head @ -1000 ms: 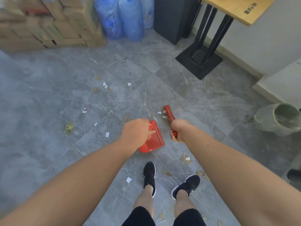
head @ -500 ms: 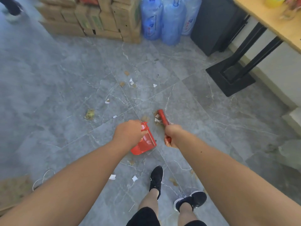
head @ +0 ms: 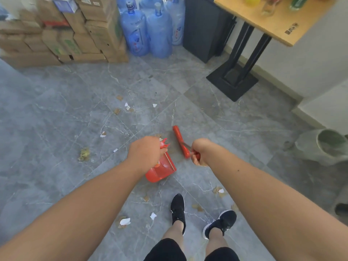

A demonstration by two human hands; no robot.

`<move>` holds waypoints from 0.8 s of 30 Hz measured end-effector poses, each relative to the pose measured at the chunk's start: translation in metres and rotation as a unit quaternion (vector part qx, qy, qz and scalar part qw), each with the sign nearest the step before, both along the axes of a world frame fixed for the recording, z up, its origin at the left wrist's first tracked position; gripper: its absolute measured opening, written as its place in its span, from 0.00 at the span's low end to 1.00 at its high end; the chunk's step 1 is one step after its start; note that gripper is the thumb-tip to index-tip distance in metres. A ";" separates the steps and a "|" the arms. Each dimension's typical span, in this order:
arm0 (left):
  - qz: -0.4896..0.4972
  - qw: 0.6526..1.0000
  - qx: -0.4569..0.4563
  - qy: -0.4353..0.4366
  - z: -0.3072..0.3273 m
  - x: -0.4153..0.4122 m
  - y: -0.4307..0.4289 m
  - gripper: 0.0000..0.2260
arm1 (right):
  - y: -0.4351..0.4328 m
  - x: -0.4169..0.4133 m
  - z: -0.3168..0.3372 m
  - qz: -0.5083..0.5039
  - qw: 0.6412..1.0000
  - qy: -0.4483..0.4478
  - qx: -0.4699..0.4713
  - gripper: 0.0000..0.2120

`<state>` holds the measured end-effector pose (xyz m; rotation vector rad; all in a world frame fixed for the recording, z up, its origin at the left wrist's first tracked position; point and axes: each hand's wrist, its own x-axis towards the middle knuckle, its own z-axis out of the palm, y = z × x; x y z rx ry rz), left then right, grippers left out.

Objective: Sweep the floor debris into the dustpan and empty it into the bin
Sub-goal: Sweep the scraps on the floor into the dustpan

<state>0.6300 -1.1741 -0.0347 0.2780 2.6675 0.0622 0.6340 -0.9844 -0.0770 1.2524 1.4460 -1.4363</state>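
Left hand point(head: 145, 152) grips the red dustpan point(head: 162, 170), right hand point(head: 200, 152) the red brush point(head: 180, 141), seemingly just beside its rim; open floor point(head: 56, 119) ahead.

The dustpan point(head: 162, 170) is just left of the brush point(head: 180, 141), scraps point(head: 125, 221) on the floor point(head: 56, 119) around them. Boxes point(head: 62, 34) and water jugs point(head: 148, 31) stand behind, the bin point(head: 320, 147) far right

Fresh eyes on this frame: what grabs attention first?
Two red tools at mid-frame pop against the grey floor: the left hand grips the dustpan, and the right hand grips the brush just beside it. White paper scraps lie scattered near the feet and farther out. At the top, blue water jugs stand beside stacked cardboard boxes.
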 end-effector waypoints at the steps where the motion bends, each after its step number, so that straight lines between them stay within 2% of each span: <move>1: -0.013 1.000 0.001 0.003 0.001 -0.001 0.011 0.18 | 0.010 0.005 0.001 -0.011 1.000 0.001 0.002 0.10; 13: -0.212 0.977 0.015 0.017 0.017 0.025 0.185 0.19 | 0.168 0.125 0.025 -0.199 0.978 0.026 0.056 0.11; 24: -0.423 0.906 0.011 0.007 0.005 0.157 0.359 0.18 | 0.290 0.310 0.024 -0.397 0.914 0.005 0.082 0.10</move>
